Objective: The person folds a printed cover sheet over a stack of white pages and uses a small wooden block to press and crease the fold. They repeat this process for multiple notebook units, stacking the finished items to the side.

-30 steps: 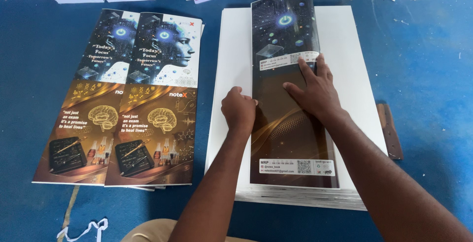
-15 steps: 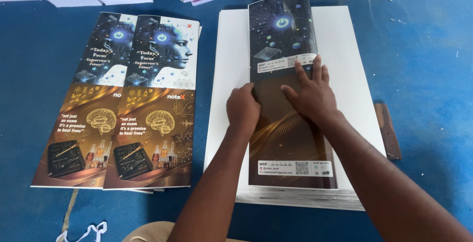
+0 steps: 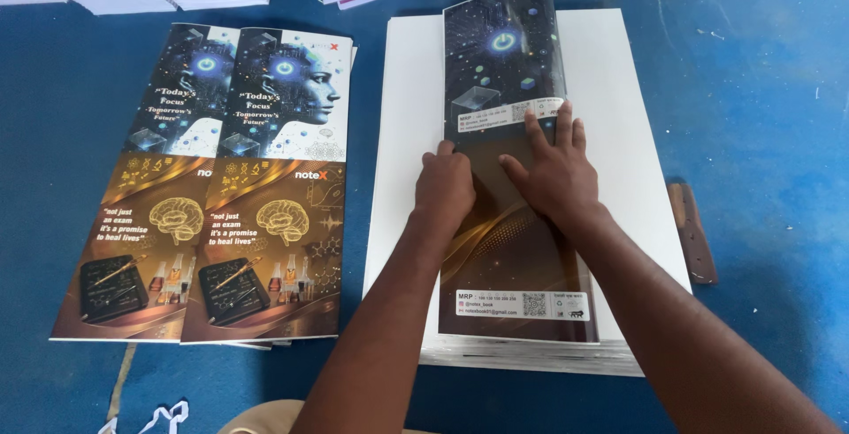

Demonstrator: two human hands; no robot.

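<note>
On the white stack, your left hand fisted and right hand spread flat press the folded cover; next, crease firmly along it.

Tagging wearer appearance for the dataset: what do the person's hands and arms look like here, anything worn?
Two bare forearms, no sleeves in view. Left hand and right hand wear no gloves; no rings, watch or bands show. A bit of tan clothing shows at the bottom edge.

Both arms reach forward — left hand fisted, right hand flat, fingers spread.
</note>
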